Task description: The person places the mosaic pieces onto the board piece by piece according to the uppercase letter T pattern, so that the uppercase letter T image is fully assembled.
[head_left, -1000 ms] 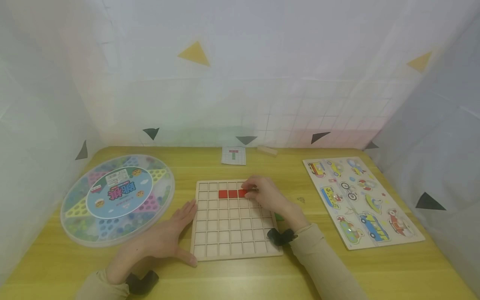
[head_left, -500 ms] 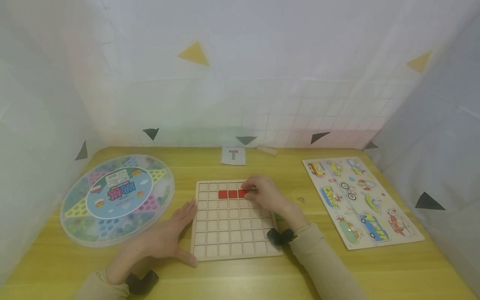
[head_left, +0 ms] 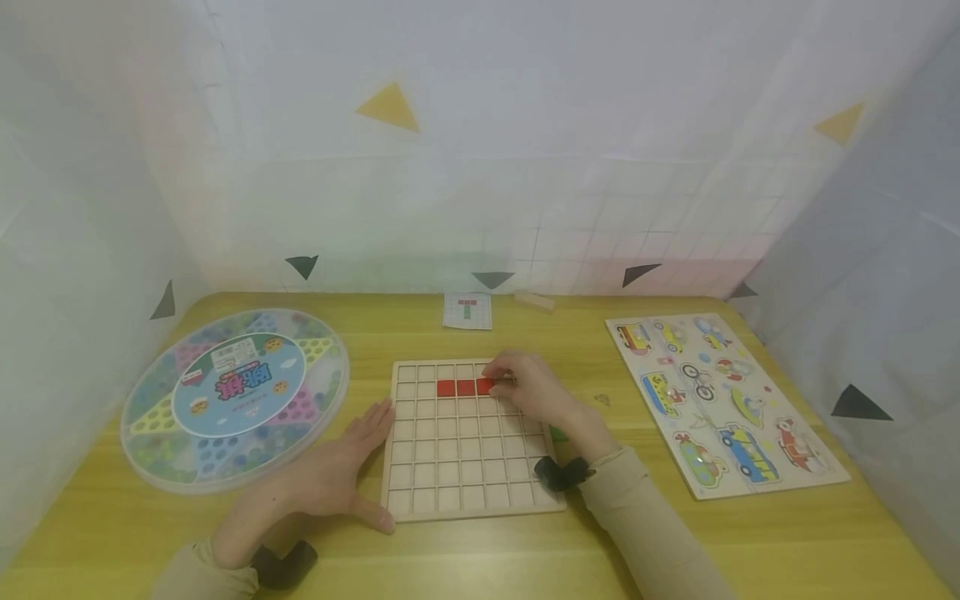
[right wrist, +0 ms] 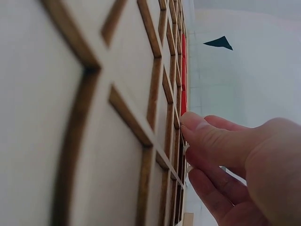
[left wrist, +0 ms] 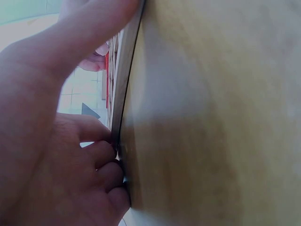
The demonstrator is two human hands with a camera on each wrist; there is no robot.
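A wooden grid board (head_left: 447, 451) lies in the middle of the table. Three red square tiles sit side by side in its second row from the back. My right hand (head_left: 536, 390) has thumb and forefinger at the rightmost red tile (head_left: 482, 387), pinching it at its right side; the right wrist view shows the thumb tip against the red tile (right wrist: 184, 102). My left hand (head_left: 337, 471) rests spread along the board's left edge, thumb at the near corner. From the left wrist, its fingers (left wrist: 101, 155) touch the board's side. A green piece (head_left: 558, 434) is partly hidden under my right wrist.
A round lidded Chinese checkers set (head_left: 240, 385) lies at left. At right is a wooden vehicle puzzle board (head_left: 727, 400). Behind the grid are a pattern card (head_left: 467, 322) with a red and green T and a small wooden block (head_left: 535, 301). White sheeting surrounds the table.
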